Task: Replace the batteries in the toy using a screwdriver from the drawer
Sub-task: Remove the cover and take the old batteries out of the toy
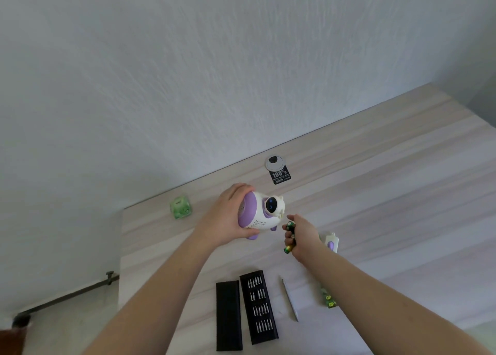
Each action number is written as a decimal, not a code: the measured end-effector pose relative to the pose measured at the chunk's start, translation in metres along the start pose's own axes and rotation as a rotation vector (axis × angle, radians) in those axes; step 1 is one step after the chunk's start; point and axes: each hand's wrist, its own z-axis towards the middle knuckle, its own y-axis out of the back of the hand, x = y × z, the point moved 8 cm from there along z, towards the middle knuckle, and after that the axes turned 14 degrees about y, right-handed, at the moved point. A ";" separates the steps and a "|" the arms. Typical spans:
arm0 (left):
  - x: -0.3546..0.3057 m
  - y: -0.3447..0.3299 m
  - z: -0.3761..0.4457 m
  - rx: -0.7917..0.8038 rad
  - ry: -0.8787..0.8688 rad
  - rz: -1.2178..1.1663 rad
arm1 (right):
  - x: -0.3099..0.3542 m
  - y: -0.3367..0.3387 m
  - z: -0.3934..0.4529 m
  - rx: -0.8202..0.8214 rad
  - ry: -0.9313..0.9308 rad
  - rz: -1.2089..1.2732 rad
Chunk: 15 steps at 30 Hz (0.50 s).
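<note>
Left hand [228, 215] grips the robot toy [259, 213], raised above the desk [389, 193]. Right hand [302, 236], just beside the toy, clasps batteries [290, 238]. Toy judged light, rigid, smooth plastic; hold the rounded body.

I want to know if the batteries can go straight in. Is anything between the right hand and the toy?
Nothing visible. The right hand grips batteries beside the toy, which the left hand holds; only bare table shows in the gap. The battery compartment is not visible.
</note>
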 end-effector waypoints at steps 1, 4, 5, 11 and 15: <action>0.000 -0.001 0.001 -0.018 -0.004 0.013 | 0.000 -0.002 0.000 0.025 0.007 -0.033; 0.006 -0.005 0.004 -0.073 -0.007 0.077 | 0.002 -0.010 -0.001 0.126 0.024 -0.066; 0.009 -0.006 0.005 -0.082 0.001 0.075 | 0.003 -0.011 0.000 0.150 0.035 -0.106; 0.040 -0.015 0.009 -0.024 0.112 -0.153 | 0.025 -0.011 0.003 0.218 0.260 -0.385; 0.068 -0.034 0.012 0.055 0.227 -0.276 | 0.036 -0.014 -0.005 0.219 0.370 -0.524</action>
